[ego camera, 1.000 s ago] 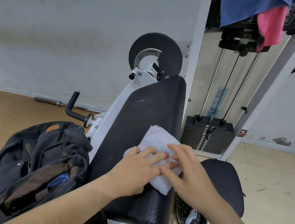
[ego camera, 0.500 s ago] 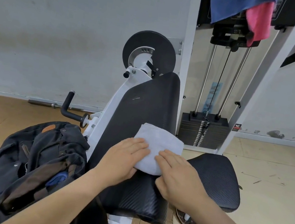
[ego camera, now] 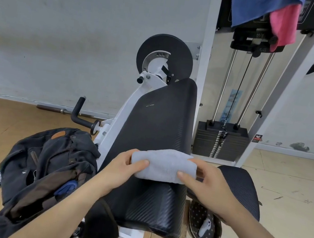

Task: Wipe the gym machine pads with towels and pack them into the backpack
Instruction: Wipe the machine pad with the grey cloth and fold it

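Note:
A folded white towel sits over the lower part of the long black machine pad. My left hand grips its left end, thumb on top. My right hand pinches its right end between thumb and fingers. The dark open backpack stands on the floor to the left of the pad, with something blue showing inside. A second black pad lies to the right, partly behind my right wrist.
The weight stack and white frame stand behind the pad. Blue and pink cloths hang at the top. A dotted pouch lies on the floor under the right pad. A black handle juts out left.
The towel lay flat under both open hands a second ago. It is now folded narrower, and both hands hold it by its ends.

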Action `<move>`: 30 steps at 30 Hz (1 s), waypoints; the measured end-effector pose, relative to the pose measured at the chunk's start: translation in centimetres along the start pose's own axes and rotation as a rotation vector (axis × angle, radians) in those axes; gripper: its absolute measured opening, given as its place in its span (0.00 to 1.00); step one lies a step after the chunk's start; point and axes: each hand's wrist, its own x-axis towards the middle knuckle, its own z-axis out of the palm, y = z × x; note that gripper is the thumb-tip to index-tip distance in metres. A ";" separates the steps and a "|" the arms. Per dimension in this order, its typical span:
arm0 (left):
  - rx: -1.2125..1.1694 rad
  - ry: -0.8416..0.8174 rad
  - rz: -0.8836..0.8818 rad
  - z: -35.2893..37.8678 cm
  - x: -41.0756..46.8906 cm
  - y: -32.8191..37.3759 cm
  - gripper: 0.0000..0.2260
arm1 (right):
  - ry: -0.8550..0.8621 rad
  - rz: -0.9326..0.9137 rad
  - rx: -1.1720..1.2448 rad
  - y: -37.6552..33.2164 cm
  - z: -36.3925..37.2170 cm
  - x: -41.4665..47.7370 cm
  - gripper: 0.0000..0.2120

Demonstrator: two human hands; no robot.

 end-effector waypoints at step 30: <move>0.788 0.019 0.548 2.0 1.3 -2.6 0.30 | 0.045 -0.356 -0.687 3.5 0.5 2.5 0.29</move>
